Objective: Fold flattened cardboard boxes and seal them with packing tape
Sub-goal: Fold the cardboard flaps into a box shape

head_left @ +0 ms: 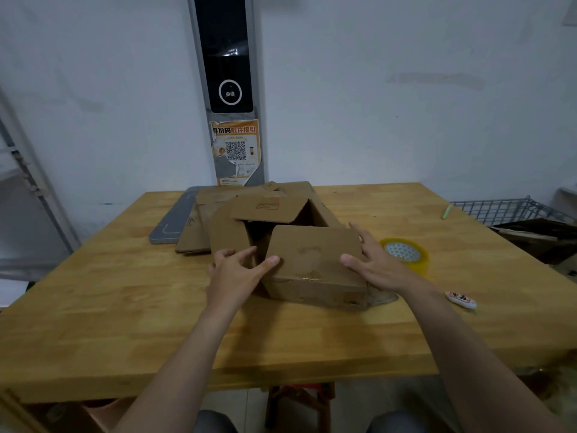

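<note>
A half-folded cardboard box (pixel 312 260) sits at the middle of the wooden tabletop (pixel 125 307), its near flap folded down and its far flap angled over a dark opening. The left hand (pixel 237 271) is at the box's left side, fingers (pixel 248 252) spread and the thumb touching the near flap's left corner. The right hand (pixel 376 265) rests on the flap's right edge with its fingers spread (thumb on top of the flap). A roll of packing tape (pixel 406 254) lies just right of the box. Flattened cardboard (pixel 195 232) lies far left of it, overlapping a grey panel (pixel 170 221). A green pen (pixel 447 210) lies far right.
</note>
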Available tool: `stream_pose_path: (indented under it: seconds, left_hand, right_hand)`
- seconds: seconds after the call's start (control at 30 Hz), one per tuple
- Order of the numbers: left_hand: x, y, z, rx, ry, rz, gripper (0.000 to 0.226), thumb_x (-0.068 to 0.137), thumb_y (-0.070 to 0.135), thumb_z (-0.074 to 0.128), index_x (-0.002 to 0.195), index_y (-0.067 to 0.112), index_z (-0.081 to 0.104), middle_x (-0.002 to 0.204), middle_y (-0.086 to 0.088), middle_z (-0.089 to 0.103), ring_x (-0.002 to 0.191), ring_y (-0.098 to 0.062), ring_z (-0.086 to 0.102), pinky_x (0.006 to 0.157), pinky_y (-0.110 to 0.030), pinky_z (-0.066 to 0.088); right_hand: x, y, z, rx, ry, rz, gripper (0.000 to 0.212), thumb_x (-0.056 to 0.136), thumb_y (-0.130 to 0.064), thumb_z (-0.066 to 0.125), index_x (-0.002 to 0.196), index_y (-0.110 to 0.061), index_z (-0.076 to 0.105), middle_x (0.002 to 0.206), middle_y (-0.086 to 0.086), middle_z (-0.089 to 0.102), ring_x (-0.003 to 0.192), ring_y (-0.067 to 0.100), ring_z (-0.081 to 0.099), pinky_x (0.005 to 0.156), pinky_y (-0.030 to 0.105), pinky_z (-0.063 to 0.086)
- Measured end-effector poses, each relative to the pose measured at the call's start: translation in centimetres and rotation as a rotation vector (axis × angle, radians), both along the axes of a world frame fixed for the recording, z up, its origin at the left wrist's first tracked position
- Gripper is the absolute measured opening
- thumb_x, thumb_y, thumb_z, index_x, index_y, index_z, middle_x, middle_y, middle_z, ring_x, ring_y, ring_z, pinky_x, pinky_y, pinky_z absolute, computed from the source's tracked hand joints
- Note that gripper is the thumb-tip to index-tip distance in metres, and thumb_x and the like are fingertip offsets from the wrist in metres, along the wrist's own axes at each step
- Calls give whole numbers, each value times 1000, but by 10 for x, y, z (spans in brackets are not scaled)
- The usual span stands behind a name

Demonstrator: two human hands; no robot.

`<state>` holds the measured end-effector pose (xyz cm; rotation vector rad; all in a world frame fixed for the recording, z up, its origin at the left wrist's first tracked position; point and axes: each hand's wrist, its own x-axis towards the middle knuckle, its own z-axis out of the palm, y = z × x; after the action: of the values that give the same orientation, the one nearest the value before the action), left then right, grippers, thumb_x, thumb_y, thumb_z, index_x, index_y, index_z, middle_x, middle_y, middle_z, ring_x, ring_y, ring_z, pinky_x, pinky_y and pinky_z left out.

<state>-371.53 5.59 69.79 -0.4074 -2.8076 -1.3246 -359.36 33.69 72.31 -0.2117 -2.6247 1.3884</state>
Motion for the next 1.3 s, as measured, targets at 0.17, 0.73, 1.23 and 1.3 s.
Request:
stream_pose_path:
  seconds: [0.17, 0.73, 1.23, 1.3]
  left_hand:
    - [5, 11, 0, -23, 46, 103, 85, 65, 93, 57, 133, 43, 63, 149, 1, 38, 140, -30, 33, 104, -62, 41]
    - [-3, 25, 8, 121, -62, 180, 19, 94, 32, 68, 110, 23, 65, 101, 8, 65, 84, -11, 59, 64, -25, 44]
    - [-3, -31, 48, 6, -28, 110, 31, 85, 32, 74, 115, 30, 78, 83, 14, 76, 66, -9, 70, 65, -34, 62]
    - [1, -38, 46, 1, -6, 147, 24, 87, 32, 72, 110, 31, 79, 90, 13, 76, 69, -7, 70, 63, -30, 59]
  right_hand:
    - [-6, 1, -3, 88, 70, -53, 113, 65, -89, 62, 154, -24, 37, 166, -13, 18, 150, 19, 27, 118, 49, 35]
    - [-30, 10, 4, 457, -160, 18, 109, 50, -96, 65, 147, -64, 25, 160, -27, -5, 151, 38, 12, 117, 62, 30]
    - [-25, -34, 27, 515, -88, -9, 98, 68, -76, 73, 152, -54, 27, 166, -17, -11, 153, 30, -7, 120, 59, 18]
    - [-25, -41, 26, 496, -138, -8, 103, 69, -75, 74, 155, -50, 24, 167, -14, -12, 154, 31, -8, 121, 57, 17]
